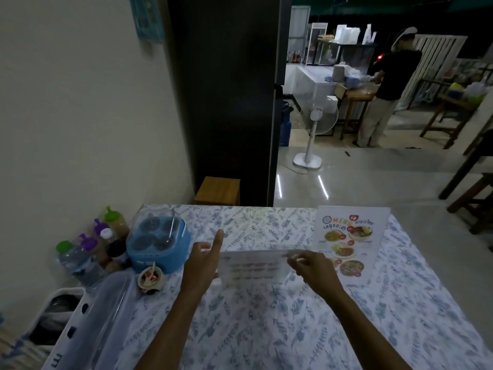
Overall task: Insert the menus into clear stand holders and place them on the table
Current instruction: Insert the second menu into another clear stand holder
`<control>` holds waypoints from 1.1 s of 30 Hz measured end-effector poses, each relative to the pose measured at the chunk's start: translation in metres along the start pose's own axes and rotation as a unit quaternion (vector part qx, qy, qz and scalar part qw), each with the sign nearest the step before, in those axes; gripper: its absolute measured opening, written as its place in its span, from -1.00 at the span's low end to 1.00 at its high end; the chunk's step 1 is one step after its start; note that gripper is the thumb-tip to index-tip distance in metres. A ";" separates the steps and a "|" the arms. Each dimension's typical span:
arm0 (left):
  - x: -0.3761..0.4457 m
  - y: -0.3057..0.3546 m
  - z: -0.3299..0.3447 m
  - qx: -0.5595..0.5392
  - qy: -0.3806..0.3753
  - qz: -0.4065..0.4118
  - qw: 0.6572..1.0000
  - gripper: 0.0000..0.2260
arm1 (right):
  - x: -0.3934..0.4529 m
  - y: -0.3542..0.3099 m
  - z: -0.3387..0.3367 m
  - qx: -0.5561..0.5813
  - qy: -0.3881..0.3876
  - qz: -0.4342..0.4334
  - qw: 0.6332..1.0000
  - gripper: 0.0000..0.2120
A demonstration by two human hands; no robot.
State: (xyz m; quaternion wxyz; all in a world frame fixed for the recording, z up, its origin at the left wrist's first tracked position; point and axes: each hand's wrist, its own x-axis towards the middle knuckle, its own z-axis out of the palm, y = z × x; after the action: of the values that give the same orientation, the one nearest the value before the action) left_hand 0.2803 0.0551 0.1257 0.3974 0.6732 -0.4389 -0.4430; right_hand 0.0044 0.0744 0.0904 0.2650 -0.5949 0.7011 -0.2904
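Centre frame: left hand (204, 265) braces the left edge of the menu holder (253, 268), fingers spread. Right hand (313, 268) pinches its right edge. Likely light, rigid, slippery acrylic: grip edges. Right: finished menu stand (349, 239) upright on table (253, 329).

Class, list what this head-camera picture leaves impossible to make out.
- Menu between the left hand and right hand: print blurred.
- Its clear holder: too transparent to trace.
- Standing menu: lower left corner behind the right hand.
- White basket: contents dark, cut by the edge.
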 end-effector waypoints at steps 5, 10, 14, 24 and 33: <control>0.021 0.002 0.007 0.045 -0.028 0.059 0.997 -0.39 | 0.028 -0.006 0.015 -0.029 0.039 -0.005 0.999 -0.68; 0.046 -0.008 0.017 0.124 -0.033 0.141 0.982 -0.65 | 0.050 -0.006 0.028 -0.064 0.065 0.009 0.996 -0.68; 0.071 -0.020 0.026 0.154 -0.003 0.163 0.975 -0.73 | 0.064 -0.005 0.034 -0.102 0.068 0.021 0.992 -0.69; 0.103 -0.041 0.038 0.169 0.030 0.158 0.973 -0.71 | 0.082 -0.001 0.054 -0.161 0.092 0.007 0.983 -0.74; 0.119 -0.056 0.041 0.153 0.039 0.146 0.977 -0.69 | 0.091 0.003 0.061 -0.161 0.087 0.013 0.983 -0.75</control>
State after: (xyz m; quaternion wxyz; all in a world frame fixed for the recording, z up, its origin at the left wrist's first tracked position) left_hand 0.2818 -0.0466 0.0322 0.3669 0.6710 -0.5796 -0.2814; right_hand 0.0328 -0.0203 0.0437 0.1070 -0.5931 0.7668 -0.2209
